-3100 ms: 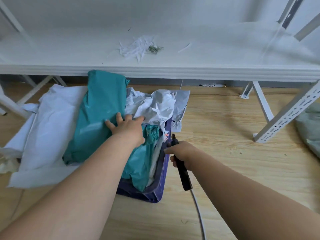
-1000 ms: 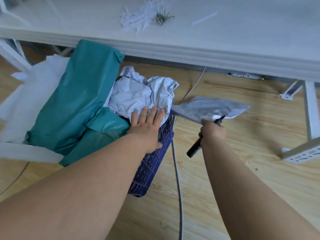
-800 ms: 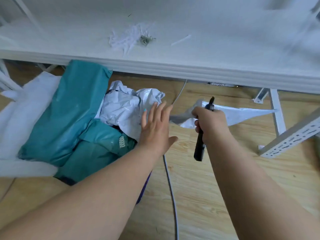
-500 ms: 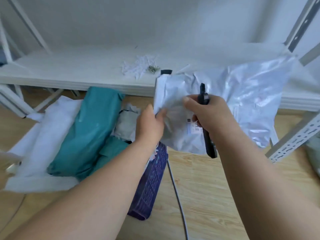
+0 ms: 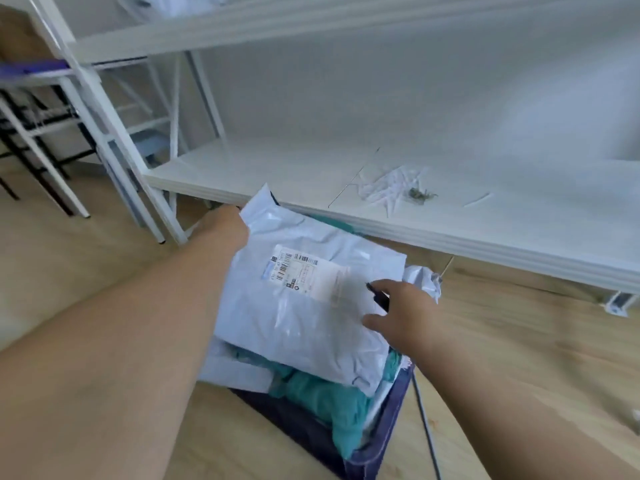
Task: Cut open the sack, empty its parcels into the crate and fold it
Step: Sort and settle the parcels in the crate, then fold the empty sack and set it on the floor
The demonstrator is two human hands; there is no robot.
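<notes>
Between the 2 hands lies 1 white parcel (image 5: 304, 306), label up, on top of the heap in the blue crate (image 5: 384, 434). The left hand (image 5: 225, 223) holds its far left corner; how the fingers lie there is hidden behind the parcel. The right hand (image 5: 401, 313) presses its near right edge with thumb spread, while gripping 1 dark cutter (image 5: 377, 296) whose tip points toward the label. The step in hand looks like settling a parcel into the crate, so emptying seems nearly done. Under the white parcel, below both hands, teal bags (image 5: 322, 393) show, at least 2, and 1 crumpled white bag (image 5: 422, 278) sits just beyond the right hand. I cannot make out the sack itself here. Next, both hands need to let go, the cutter should be set aside, and the sack found for folding. Beyond the hands, 1 shelf (image 5: 485, 216) carries 1 scrap pile (image 5: 394, 188).
</notes>
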